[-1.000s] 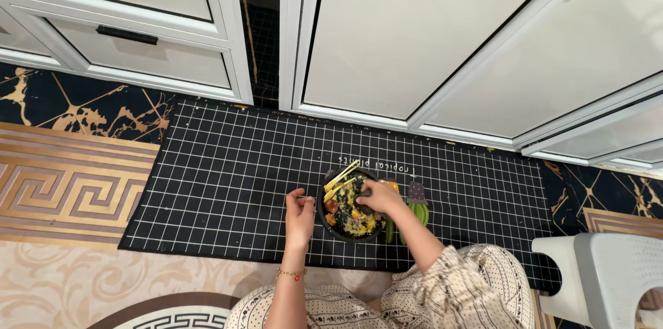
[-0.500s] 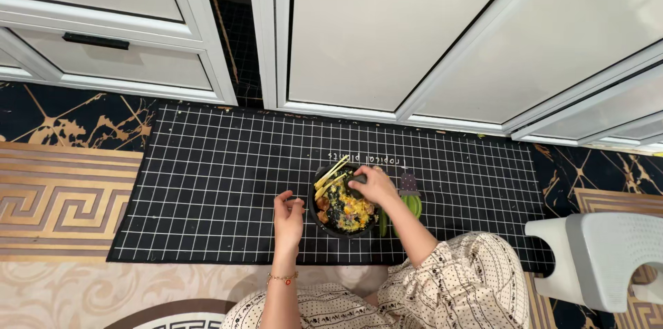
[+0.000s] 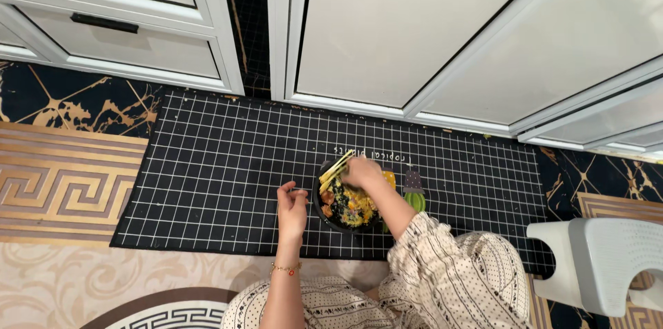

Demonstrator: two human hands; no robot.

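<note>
Dark bowl (image 3: 340, 215) sits on black grid mat (image 3: 228, 184) on floor, middle of scene, just near of white cabinet doors (image 3: 387, 32). Full of mixed food, yellow and green bits; pale sticks (image 3: 335, 167) poke out far-left rim.

Right hand (image 3: 364, 171) over far side of bowl, fingers curled down into food; cannot tell what grip has.

Left hand (image 3: 293, 208) just left of bowl, fingers loosely open, holding nothing.

Bowl likely hard, bit heavy, may tip and spill. Best hold: both sides of rim. Food soft, loose.
</note>
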